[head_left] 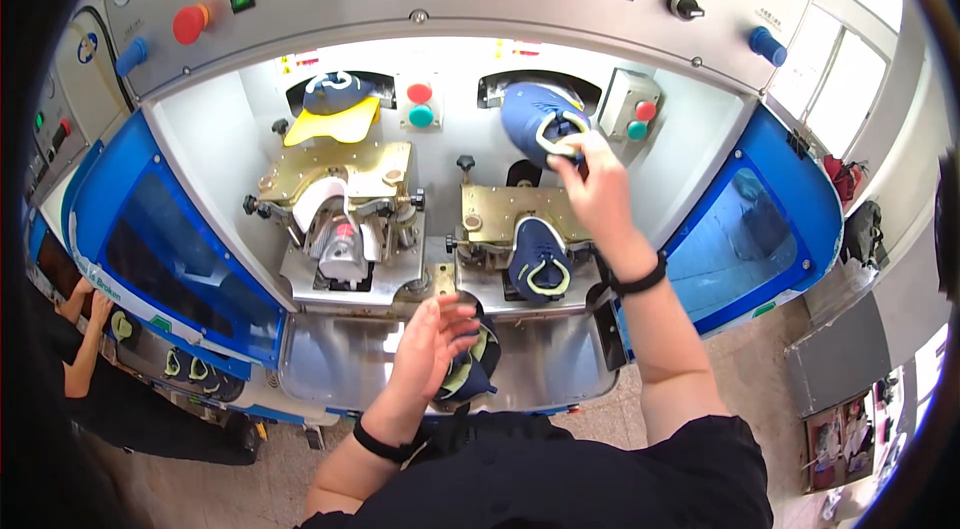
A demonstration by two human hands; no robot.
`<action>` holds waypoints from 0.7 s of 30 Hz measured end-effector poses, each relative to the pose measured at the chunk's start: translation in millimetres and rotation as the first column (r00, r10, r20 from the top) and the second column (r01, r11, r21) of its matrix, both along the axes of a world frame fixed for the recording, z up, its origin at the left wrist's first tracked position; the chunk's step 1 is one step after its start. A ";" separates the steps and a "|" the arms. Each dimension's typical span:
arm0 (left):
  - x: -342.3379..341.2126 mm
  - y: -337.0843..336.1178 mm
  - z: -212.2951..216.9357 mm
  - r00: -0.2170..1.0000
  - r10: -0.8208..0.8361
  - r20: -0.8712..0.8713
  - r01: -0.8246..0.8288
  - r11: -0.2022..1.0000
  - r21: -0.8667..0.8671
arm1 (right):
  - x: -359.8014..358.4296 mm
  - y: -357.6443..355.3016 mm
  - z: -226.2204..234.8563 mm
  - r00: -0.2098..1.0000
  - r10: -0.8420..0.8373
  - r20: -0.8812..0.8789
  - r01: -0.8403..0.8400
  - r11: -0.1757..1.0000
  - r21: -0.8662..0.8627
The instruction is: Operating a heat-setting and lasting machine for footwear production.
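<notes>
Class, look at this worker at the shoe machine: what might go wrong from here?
1. The right hand holds a blue shoe upper inside the right station's upper opening; fingers might get caught there.
2. The left hand only loosely touches another upper on the steel tray; it may slide off.

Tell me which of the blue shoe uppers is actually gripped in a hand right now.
The blue upper at the machine's upper-right opening: the right hand pinches its pale collar. The one below sits clamped in the machine, untouched.
</notes>
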State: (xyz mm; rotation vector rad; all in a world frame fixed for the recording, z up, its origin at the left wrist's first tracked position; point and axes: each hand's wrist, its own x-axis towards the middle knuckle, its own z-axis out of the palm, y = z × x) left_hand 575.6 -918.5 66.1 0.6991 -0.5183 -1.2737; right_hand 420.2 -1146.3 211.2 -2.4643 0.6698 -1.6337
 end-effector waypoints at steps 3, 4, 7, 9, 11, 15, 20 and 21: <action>5.0 18.1 -18.4 0.996 0.043 -0.076 -0.035 0.994 0.104 | 15.5 -73.1 8.7 0.997 -0.076 0.011 0.077 0.992 -0.100; 5.9 24.2 -21.2 0.993 0.060 -0.102 -0.046 0.990 0.132 | 14.7 -100.7 6.6 0.996 -0.085 -0.013 0.082 0.987 -0.135; 23.4 52.4 -42.7 0.967 0.192 -0.166 -0.156 0.966 0.208 | 29.4 -122.6 11.9 0.986 -0.133 -0.096 0.151 0.965 0.216; 36.4 80.5 -59.0 0.934 0.321 -0.156 -0.271 0.922 0.278 | 40.7 -103.5 16.5 0.988 -0.153 0.023 0.144 0.964 0.224; 39.7 99.3 -65.7 0.894 0.421 -0.154 -0.357 0.877 0.321 | 34.9 -99.6 -2.9 0.901 -0.335 0.277 0.374 0.922 -0.102; 33.0 120.7 -72.5 0.844 0.526 -0.105 -0.439 0.790 0.427 | -16.6 -105.6 -60.4 0.767 -0.604 0.216 0.585 0.797 0.151; 12.0 116.8 -66.8 0.842 0.528 -0.108 -0.442 0.791 0.422 | -25.5 -109.4 -66.1 0.840 -0.536 -0.091 0.528 0.766 0.366; 6.3 111.7 -63.4 0.832 0.544 -0.110 -0.453 0.781 0.430 | -27.3 -111.4 -69.1 0.841 -0.537 -0.072 0.528 0.783 0.329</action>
